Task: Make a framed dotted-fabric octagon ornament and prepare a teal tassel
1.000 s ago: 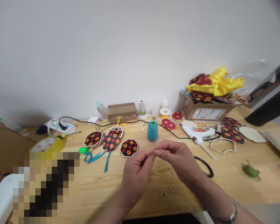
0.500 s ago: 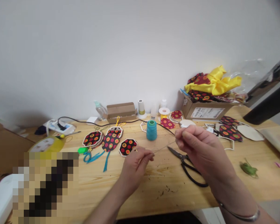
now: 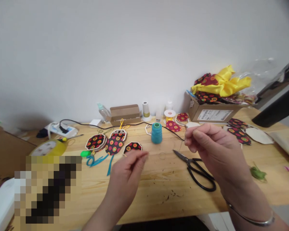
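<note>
- Right hand (image 3: 214,150): pinching a thin greyish thread (image 3: 181,146), apparently raised to let it hang, between front and back edges of the pale wooden tabletop (image 3: 151,207).
- Left hand (image 3: 127,170): fingertips pressed together (whether on anything, indiscernible).

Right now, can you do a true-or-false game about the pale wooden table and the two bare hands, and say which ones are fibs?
1. Black-handled metal scissors lie on the pale wooden table. True.
2. The bare left hand grips those scissors. False: that hand is pinched together, apart from the scissors.
3. The teal cone-shaped thread spool stands upright. True.
4. Shiny yellow cloth lies beneath the brown cardboard box. False: the cloth is heaped at the top of the box.
5. The bare right hand has a silver-coloured bangle at its wrist. True.
</note>
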`<state>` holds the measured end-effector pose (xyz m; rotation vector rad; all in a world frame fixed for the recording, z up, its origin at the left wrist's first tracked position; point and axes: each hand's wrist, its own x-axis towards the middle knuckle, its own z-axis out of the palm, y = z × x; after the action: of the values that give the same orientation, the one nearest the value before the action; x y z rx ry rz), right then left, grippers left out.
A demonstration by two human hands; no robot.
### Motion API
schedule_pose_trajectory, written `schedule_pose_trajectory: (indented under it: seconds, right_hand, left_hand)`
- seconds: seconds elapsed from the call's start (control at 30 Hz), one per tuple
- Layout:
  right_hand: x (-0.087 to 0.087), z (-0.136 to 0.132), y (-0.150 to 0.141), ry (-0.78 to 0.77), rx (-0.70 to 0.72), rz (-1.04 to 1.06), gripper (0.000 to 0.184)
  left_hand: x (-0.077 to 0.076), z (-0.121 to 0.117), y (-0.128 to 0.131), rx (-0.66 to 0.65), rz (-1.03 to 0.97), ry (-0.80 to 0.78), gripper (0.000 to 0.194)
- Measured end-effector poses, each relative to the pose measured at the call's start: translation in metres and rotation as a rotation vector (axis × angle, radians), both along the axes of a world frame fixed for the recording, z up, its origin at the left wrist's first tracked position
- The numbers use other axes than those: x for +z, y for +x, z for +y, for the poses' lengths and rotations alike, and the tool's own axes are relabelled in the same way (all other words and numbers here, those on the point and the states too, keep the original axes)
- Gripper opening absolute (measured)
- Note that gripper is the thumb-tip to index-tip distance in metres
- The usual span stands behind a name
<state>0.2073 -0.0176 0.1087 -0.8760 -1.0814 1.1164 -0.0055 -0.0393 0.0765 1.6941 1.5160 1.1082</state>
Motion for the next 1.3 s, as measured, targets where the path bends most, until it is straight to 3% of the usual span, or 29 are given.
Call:
schedule_pose_trajectory:
  seconds: [0.1, 0.2, 0.27, 0.4, 0.57, 0.73, 0.93, 1.3]
  right_hand:
    - [-0.003, -0.006, -0.006, 0.007, 0.055, -0.086, 0.007]
    - [-0.001, -0.018, -0.013, 0.052, 0.125, -0.269, 0.010]
    - [0.000, -0.028, -0.017, 0.124, 0.215, -0.428, 0.012]
    - [-0.001, -0.044, -0.023, 0.254, 0.448, -0.701, 0.017]
    - [-0.011, -0.053, -0.027, 0.234, 0.573, -0.998, 0.016]
    - [-0.025, -0.052, -0.032, 0.262, 0.742, -1.054, 0.008]
    - [-0.036, -0.052, -0.040, 0.350, 0.807, -1.096, 0.006]
    - [-0.023, -0.048, -0.044, 0.361, 0.958, -1.223, 0.005]
  left_hand:
    - [0.011, -0.016, 0.015, -0.282, -0.463, -0.592, 0.028]
    - [0.011, -0.020, 0.027, -0.332, -0.770, -0.857, 0.039]
    - [0.009, -0.018, 0.031, -0.322, -0.890, -0.922, 0.040]
    - [0.003, -0.008, 0.029, -0.280, -0.961, -0.893, 0.026]
    - [-0.004, 0.002, 0.026, -0.182, -0.902, -0.811, 0.018]
    - [-0.009, 0.008, 0.023, -0.109, -0.909, -0.731, 0.019]
    - [-0.011, 0.011, 0.020, -0.073, -0.926, -0.704, 0.020]
    - [-0.010, 0.013, 0.019, -0.067, -0.931, -0.687, 0.018]
